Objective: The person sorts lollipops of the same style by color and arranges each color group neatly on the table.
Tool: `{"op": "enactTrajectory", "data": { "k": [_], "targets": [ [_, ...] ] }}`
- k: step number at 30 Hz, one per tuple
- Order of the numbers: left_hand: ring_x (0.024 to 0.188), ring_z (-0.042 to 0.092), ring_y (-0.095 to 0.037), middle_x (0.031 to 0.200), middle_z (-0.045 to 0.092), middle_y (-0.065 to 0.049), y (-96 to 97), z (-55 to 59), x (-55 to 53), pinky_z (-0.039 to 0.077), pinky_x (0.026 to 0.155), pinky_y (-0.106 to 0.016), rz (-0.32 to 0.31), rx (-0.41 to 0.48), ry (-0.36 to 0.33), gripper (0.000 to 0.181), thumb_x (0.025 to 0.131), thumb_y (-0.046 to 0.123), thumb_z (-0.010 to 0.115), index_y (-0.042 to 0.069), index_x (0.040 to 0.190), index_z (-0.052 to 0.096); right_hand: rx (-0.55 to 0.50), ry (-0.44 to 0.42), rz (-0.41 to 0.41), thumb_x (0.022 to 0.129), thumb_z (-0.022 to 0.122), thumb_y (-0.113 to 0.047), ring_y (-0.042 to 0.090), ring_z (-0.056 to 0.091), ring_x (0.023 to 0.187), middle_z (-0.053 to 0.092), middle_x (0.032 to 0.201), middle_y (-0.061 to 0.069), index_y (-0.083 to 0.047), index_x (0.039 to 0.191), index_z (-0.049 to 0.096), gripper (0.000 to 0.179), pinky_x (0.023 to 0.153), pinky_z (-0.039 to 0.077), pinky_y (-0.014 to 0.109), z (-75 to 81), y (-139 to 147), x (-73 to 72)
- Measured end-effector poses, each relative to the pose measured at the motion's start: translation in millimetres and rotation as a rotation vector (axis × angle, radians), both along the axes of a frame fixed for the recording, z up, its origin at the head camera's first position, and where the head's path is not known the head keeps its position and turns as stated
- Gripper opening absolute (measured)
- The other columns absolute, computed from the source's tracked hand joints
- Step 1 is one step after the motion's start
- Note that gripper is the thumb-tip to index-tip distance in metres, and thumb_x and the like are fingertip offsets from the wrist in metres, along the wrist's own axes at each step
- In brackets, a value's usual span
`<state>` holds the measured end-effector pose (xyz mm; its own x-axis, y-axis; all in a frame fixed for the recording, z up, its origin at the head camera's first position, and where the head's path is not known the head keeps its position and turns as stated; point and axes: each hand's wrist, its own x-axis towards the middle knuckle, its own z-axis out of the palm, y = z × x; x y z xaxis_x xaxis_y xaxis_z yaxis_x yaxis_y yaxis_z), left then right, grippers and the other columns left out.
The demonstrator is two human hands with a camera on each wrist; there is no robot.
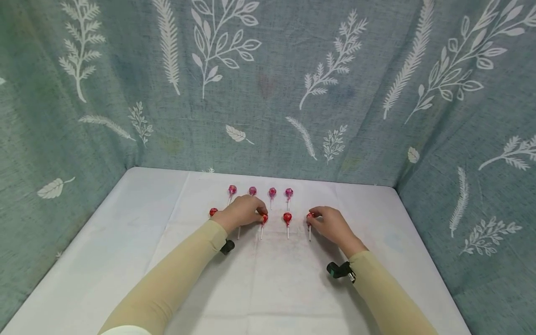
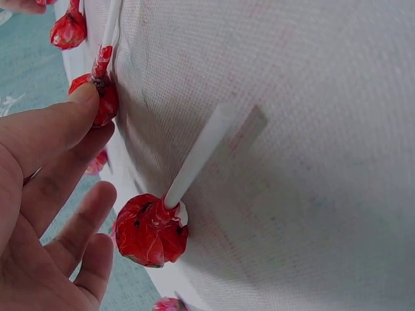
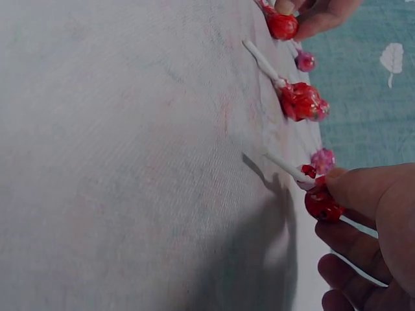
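My left hand (image 1: pixel 243 211) pinches the head of a red-wrapped lollipop (image 2: pixel 107 103) between thumb and forefinger, its white stick pointing toward me. The other fingers of that hand are loosely bent. Farther right, my right hand (image 1: pixel 332 225) pinches another red lollipop (image 3: pixel 323 206) by its head with thumb and fingertips. Between the hands lies a red lollipop (image 1: pixel 287 217) that neither touches. Beside the left hand, one more red lollipop (image 2: pixel 152 230) shows in the left wrist view; in the head view the hand mostly covers it. A red lollipop (image 1: pixel 213 211) lies at the row's left end.
Behind the red row, several pink lollipops stretch across, among them one at the left (image 1: pixel 232 189) and one at the right (image 1: pixel 289 192). All lie on a white cloth-covered table (image 1: pixel 276 288). A leaf-patterned green curtain (image 1: pixel 268 93) hangs around the back and sides.
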<state>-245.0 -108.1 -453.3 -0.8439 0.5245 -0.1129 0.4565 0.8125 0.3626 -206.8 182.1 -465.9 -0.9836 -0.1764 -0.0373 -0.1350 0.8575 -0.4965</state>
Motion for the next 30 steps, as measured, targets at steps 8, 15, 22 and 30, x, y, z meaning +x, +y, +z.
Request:
{"op": "enactTrajectory", "data": {
  "k": [8, 15, 22, 30],
  "targets": [
    [0.101, 0.063, -0.013, 0.100, 0.070, 0.012, 4.6, -2.9, -1.0, 0.048, 0.093, -0.038, -0.017, 0.007, 0.010, 0.011, 0.089, 0.024, 0.077, 0.028, 0.099, 0.075, 0.018, -0.011, -0.005, 0.093, 0.071, -0.031, 0.024, 0.062, 0.107, 0.069, 0.107, 0.004, -0.010, 0.120, 0.071, 0.034, 0.092, 0.050, 0.045, 0.2, -2.2, -3.1],
    [0.101, 0.063, -0.013, 0.101, 0.070, 0.012, 7.8, -2.6, -1.1, 0.048, 0.093, -0.039, -0.022, 0.000, 0.005, 0.011, 0.090, 0.025, 0.076, 0.028, 0.100, 0.075, 0.025, -0.017, -0.015, 0.093, 0.072, -0.029, 0.022, 0.063, 0.102, 0.069, 0.105, 0.003, -0.009, 0.118, 0.071, 0.032, 0.091, 0.051, 0.043, -3.9, 0.2, -3.2],
    [0.101, 0.063, -0.016, 0.104, 0.069, 0.009, 11.4, 0.8, 0.3, 0.046, 0.094, -0.043, -0.022, -0.034, 0.000, 0.014, 0.091, 0.026, 0.073, 0.026, 0.106, 0.071, 0.009, -0.015, -0.007, 0.093, 0.071, -0.027, 0.022, 0.062, 0.101, 0.069, 0.105, 0.004, -0.007, 0.121, 0.069, 0.035, 0.091, 0.050, 0.043, -6.5, 2.9, -3.5],
    [0.098, 0.062, -0.015, 0.109, 0.067, 0.007, 10.1, -3.3, 1.8, 0.048, 0.090, -0.041, -0.029, -0.044, 0.023, 0.021, 0.094, 0.032, 0.069, 0.025, 0.113, 0.069, 0.030, 0.015, 0.013, 0.095, 0.069, -0.033, 0.029, 0.058, 0.116, 0.065, 0.121, 0.011, -0.006, 0.130, 0.065, 0.044, 0.099, 0.046, 0.048, -2.5, 1.8, 0.6]
  ]
}}
